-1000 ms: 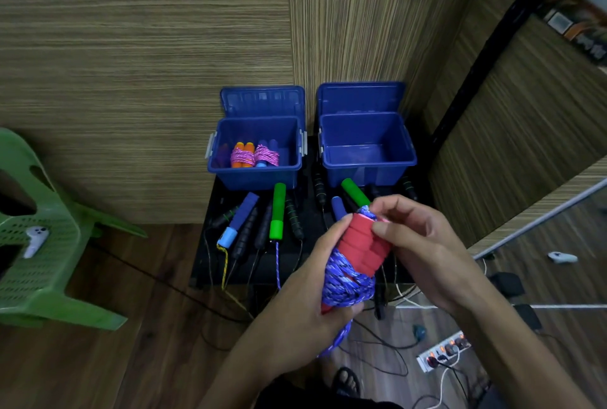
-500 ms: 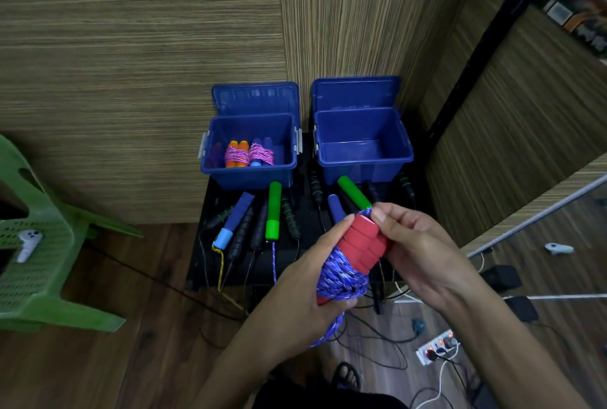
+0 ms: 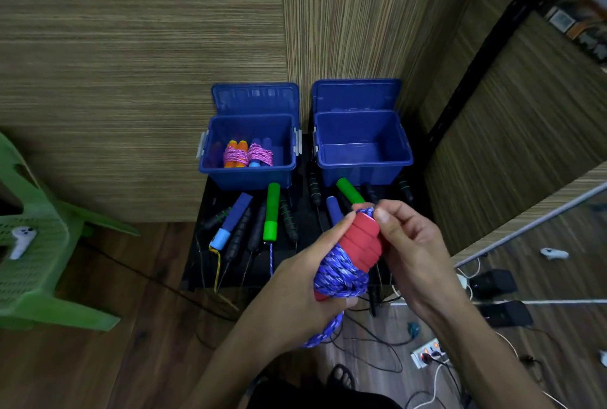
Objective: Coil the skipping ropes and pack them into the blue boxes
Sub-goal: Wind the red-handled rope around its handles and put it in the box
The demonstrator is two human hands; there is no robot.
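Note:
My left hand [image 3: 307, 280] grips a skipping rope with red handles [image 3: 361, 242], its blue-and-white cord [image 3: 341, 277] wound round them. My right hand [image 3: 410, 244] pinches a loop of that cord at the top of the handles. Two open blue boxes stand behind on a black table [image 3: 197, 264]. The left box [image 3: 246, 175] holds two coiled ropes with pink cord [image 3: 248, 155]. The right box [image 3: 364, 172] shows nothing inside. Loose ropes with green [image 3: 272, 211], blue [image 3: 233, 221] and black handles [image 3: 241, 234] lie in front of the boxes.
A green plastic chair [image 3: 36, 244] with a white controller [image 3: 21, 239] on it stands at the left. Cables and a power strip [image 3: 430, 351] lie on the wooden floor at the lower right. Wood-grain panels rise behind the boxes.
My right hand has brought the cord's loop up over the top of the red handles. The bundle stays in my left hand, in about the same place.

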